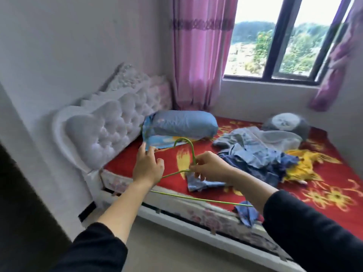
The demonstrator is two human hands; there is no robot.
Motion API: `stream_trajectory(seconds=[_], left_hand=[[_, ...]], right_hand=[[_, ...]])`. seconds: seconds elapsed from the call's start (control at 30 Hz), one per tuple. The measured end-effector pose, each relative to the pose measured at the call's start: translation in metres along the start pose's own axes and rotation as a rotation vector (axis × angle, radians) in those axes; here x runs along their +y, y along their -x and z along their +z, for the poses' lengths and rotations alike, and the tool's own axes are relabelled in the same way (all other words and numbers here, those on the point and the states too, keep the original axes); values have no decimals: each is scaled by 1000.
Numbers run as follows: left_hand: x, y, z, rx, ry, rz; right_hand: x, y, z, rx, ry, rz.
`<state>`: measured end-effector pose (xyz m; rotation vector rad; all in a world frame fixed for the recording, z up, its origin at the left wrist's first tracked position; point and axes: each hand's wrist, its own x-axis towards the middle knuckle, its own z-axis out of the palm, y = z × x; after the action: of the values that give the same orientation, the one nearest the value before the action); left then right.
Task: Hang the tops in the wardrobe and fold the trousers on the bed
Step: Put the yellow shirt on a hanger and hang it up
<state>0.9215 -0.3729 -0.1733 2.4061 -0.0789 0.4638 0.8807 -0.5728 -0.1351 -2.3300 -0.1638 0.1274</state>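
Bare red blanket (pixel 206 146) lies open between the blue pillow (pixel 182 124) and the heap of clothes (pixel 255 154). The tufted headboard (pixel 110 122) walls off the left. A round grey cushion (pixel 288 122) sits by the far wall. A green wire hanger (pixel 193 154) spans the air above the bed's near edge.

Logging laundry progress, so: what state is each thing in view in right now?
green hanger: bare, held above the bed.
right hand: pinches the hanger's neck.
left hand: fingers straight, gripping nothing.
clothes pile: crumpled, unfolded, on the bed.
yellow garment: crumpled beside the pile.
blue pillow: lying flat by the headboard.
pink curtain: drawn aside.
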Motion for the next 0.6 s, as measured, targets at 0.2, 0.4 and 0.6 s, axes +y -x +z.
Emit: stream_trajectory(seconds=[0.2, 0.4, 0.6], left_hand=[[72, -36, 146, -297, 2, 48], [145, -83, 281, -557, -51, 154], [222, -95, 391, -750, -75, 304]], right_hand=[[121, 7, -75, 115, -93, 261], [227, 2, -149, 237, -135, 472], [321, 5, -207, 397, -211, 672]])
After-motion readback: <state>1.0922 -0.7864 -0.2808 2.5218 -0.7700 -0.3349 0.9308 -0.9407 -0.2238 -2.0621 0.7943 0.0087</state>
